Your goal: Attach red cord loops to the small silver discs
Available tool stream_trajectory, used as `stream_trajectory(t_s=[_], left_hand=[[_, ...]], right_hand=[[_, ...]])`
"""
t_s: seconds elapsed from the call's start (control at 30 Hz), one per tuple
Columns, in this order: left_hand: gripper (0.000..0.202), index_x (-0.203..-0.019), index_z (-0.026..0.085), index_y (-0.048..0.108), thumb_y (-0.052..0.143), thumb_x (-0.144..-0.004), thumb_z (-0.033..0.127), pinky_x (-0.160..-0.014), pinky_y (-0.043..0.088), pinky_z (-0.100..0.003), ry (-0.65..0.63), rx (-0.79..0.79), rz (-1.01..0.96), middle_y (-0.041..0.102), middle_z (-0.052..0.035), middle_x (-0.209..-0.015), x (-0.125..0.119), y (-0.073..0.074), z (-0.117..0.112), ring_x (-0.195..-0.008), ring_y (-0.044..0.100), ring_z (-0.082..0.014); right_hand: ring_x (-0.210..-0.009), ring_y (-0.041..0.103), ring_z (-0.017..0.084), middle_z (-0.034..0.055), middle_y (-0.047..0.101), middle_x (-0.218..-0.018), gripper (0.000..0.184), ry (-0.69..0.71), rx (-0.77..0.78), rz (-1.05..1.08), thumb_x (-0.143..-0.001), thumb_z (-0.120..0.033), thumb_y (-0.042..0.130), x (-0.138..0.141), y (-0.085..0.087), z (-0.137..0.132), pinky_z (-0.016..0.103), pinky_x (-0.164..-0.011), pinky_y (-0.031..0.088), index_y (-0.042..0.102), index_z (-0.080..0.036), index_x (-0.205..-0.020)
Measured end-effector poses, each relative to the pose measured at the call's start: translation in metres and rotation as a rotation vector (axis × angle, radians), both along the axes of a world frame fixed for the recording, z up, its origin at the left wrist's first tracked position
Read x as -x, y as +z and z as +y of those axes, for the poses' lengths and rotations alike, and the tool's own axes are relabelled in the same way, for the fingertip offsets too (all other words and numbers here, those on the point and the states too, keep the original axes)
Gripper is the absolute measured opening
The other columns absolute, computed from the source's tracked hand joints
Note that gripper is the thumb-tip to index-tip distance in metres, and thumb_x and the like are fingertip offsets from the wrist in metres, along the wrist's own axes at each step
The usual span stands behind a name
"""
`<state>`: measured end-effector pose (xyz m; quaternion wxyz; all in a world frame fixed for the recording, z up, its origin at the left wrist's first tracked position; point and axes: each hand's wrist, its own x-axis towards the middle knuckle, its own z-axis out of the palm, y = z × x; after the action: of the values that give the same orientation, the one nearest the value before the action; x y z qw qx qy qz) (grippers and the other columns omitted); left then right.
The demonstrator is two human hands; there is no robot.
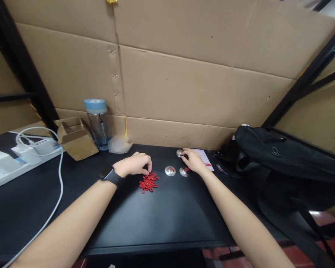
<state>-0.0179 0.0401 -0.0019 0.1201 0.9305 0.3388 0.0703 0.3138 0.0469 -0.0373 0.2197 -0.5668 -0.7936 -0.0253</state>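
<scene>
From the head camera: on a smooth black tabletop [156, 227], the left hand [136, 163] (a black smartwatch [110, 175] circles its wrist) has curled fingertips at a pile of looped red cords [149, 183]; whether they pinch one, I cannot tell. The right hand [194, 160] has bent fingers at a round, domed, silver metal disc [179, 153], grip unclear. Two matching discs [170, 171], each showing some red, lie nearer.

Makeshift workstation: cardboard wall [190, 85], black tabletop [162, 219], 1 power strip [5, 178].
</scene>
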Motion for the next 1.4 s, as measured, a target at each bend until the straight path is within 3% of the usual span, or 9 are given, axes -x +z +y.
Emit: stream_trajectory(t_s=[0.07, 0.13, 0.33, 0.57, 0.73, 0.9, 1.1, 1.23, 1.4], left_hand=[[0.009, -0.076, 0.028, 0.075, 0.076, -0.076, 0.020, -0.084, 0.036, -0.029, -0.008, -0.002, -0.024, 0.074, 0.0014, -0.090, -0.001, -0.001, -0.001, -0.094, 0.065, -0.0218], [0.007, -0.076, 0.026, 0.072, 0.073, -0.078, 0.020, -0.083, 0.035, -0.030, -0.005, -0.016, -0.061, 0.074, 0.0011, -0.087, -0.003, -0.002, -0.001, -0.092, 0.065, -0.0211], [0.006, -0.076, 0.022, 0.067, 0.064, -0.081, 0.019, -0.087, 0.031, -0.033, 0.114, -0.126, -0.119, 0.074, 0.0011, -0.078, -0.007, 0.001, -0.004, -0.077, 0.066, -0.0184], [0.009, -0.074, 0.022, 0.069, 0.068, -0.082, 0.026, -0.090, 0.030, -0.035, 0.160, -0.140, -0.201, 0.077, 0.0010, -0.082, -0.013, 0.006, -0.006, -0.082, 0.069, -0.0196], [0.018, -0.074, 0.022, 0.071, 0.076, -0.079, 0.039, -0.092, 0.039, -0.036, 0.252, -0.052, -0.467, 0.078, 0.0005, -0.087, -0.022, 0.001, -0.006, -0.086, 0.071, -0.0210], [0.030, -0.095, 0.026, 0.078, 0.080, -0.073, 0.046, -0.092, 0.049, -0.036, 0.335, 0.068, -0.770, 0.080, -0.0012, -0.090, -0.026, 0.002, -0.004, -0.092, 0.072, -0.0236], [0.029, -0.093, 0.029, 0.082, 0.073, -0.080, 0.052, -0.095, 0.050, -0.038, 0.336, 0.093, -0.802, 0.079, -0.0021, -0.097, -0.029, 0.001, -0.006, -0.097, 0.072, -0.0255], [0.019, -0.087, 0.028, 0.081, 0.077, -0.079, 0.045, -0.099, 0.048, -0.039, 0.332, -0.007, -0.847, 0.075, -0.0025, -0.106, -0.039, -0.002, -0.011, -0.101, 0.069, -0.0233], [0.018, -0.091, 0.028, 0.080, 0.073, -0.083, 0.042, -0.103, 0.046, -0.040, 0.273, -0.041, -0.872, 0.068, -0.0038, -0.112, -0.047, 0.000, -0.019, -0.109, 0.064, -0.0237]], right_hand=[[-0.113, 0.063, 0.026, 0.0118, 0.069, -0.122, 0.016, 0.003, -0.022, 0.041, -0.091, -0.025, 0.060, 0.001, -0.001, 0.002, 0.041, -0.098, 0.046, 0.069, -0.020, -0.104], [-0.106, 0.065, 0.024, 0.0101, 0.071, -0.114, 0.021, 0.006, -0.038, 0.072, -0.091, -0.026, 0.062, 0.003, -0.002, 0.005, 0.038, -0.094, 0.046, 0.066, -0.020, -0.110], [-0.103, 0.065, 0.025, 0.0093, 0.072, -0.110, 0.025, -0.060, -0.054, 0.068, -0.093, -0.030, 0.060, 0.006, -0.007, 0.012, 0.037, -0.092, 0.043, 0.064, -0.021, -0.117], [-0.098, 0.065, 0.024, 0.0062, 0.073, -0.101, 0.018, -0.088, -0.050, 0.047, -0.093, -0.028, 0.061, 0.006, -0.009, 0.011, 0.035, -0.088, 0.041, 0.065, -0.022, -0.110], [-0.098, 0.063, 0.025, 0.0070, 0.073, -0.103, 0.017, -0.073, -0.124, 0.093, -0.093, -0.026, 0.060, 0.006, -0.006, 0.010, 0.038, -0.090, 0.042, 0.064, -0.022, -0.108], [-0.099, 0.065, 0.024, 0.0074, 0.072, -0.105, 0.022, 0.038, -0.159, 0.389, -0.091, -0.035, 0.064, 0.018, 0.009, -0.002, 0.037, -0.088, 0.048, 0.063, -0.022, -0.108], [-0.096, 0.068, 0.021, 0.0087, 0.071, -0.114, 0.032, 0.267, -0.067, 0.786, -0.089, -0.043, 0.067, 0.061, 0.023, -0.039, 0.033, -0.079, 0.054, 0.062, -0.022, -0.113], [-0.101, 0.067, 0.021, 0.0091, 0.069, -0.124, 0.031, 0.352, -0.038, 0.858, -0.088, -0.039, 0.070, 0.084, 0.029, -0.061, 0.033, -0.080, 0.055, 0.061, -0.025, -0.114], [-0.109, 0.067, 0.023, 0.0090, 0.067, -0.130, 0.026, 0.358, -0.036, 0.861, -0.088, -0.038, 0.070, 0.089, 0.028, -0.067, 0.035, -0.081, 0.055, 0.060, -0.025, -0.108]])
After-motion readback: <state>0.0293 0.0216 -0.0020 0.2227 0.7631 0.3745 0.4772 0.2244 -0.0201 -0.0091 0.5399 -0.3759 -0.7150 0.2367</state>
